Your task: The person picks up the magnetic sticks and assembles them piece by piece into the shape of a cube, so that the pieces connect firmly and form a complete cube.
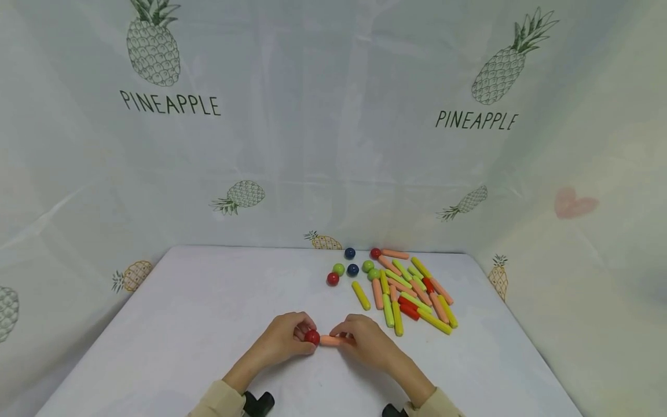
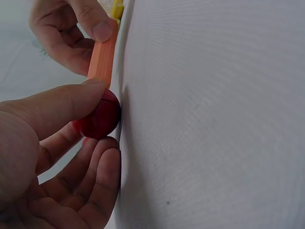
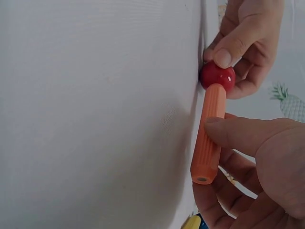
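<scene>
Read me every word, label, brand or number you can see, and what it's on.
"PINEAPPLE": upper left of the hanging cloth, under a pineapple drawing.
"PINEAPPLE": upper right, under another pineapple drawing.
I see no other lettering, including on the held red ball and orange stick.

Left grip (image 1: 284, 339) and right grip (image 1: 369, 341) (bare) pinch.

Bare surface (image 1: 156, 313) is stretching on the person's left, leaving room to pass. Beyond the right hand (image 1: 367, 341), sticks (image 1: 421, 293) and balls (image 1: 352, 270) are crowding the way, and a hanging cloth (image 1: 312, 127) is closing off the back.
</scene>
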`<action>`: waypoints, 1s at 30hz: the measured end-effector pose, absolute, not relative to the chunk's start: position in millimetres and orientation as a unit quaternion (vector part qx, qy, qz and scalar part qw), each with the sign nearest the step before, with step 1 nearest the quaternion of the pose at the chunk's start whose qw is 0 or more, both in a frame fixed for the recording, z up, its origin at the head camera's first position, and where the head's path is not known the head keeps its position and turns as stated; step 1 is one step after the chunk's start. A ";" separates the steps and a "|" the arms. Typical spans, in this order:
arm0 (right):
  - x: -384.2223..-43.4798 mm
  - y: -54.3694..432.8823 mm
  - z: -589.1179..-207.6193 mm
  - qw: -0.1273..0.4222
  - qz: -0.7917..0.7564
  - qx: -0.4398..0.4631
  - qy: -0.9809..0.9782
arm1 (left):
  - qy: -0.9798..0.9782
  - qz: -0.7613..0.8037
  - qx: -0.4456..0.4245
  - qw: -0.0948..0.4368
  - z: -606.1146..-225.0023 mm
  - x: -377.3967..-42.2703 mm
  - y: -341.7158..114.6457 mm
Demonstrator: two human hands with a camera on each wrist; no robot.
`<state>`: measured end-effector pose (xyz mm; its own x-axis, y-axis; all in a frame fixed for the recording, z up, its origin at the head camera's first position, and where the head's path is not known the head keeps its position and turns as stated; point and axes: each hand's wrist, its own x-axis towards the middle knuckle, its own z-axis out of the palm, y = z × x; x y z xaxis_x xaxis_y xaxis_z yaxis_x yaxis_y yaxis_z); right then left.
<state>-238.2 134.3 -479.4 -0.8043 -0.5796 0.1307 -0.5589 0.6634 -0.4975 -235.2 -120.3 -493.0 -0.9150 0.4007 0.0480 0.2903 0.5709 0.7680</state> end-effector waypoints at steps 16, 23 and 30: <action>-239.4 128.2 -478.1 0.024 -0.275 -0.312 0.909 | 0.896 0.389 0.212 0.034 -490.8 -232.6 -118.6; -239.6 127.5 -478.3 0.021 -0.288 -0.306 0.907 | 0.898 0.377 0.227 0.019 -492.9 -233.1 -118.0; -239.0 134.7 -476.1 0.024 -0.294 -0.278 0.914 | 0.905 0.366 0.217 0.013 -496.7 -235.3 -119.7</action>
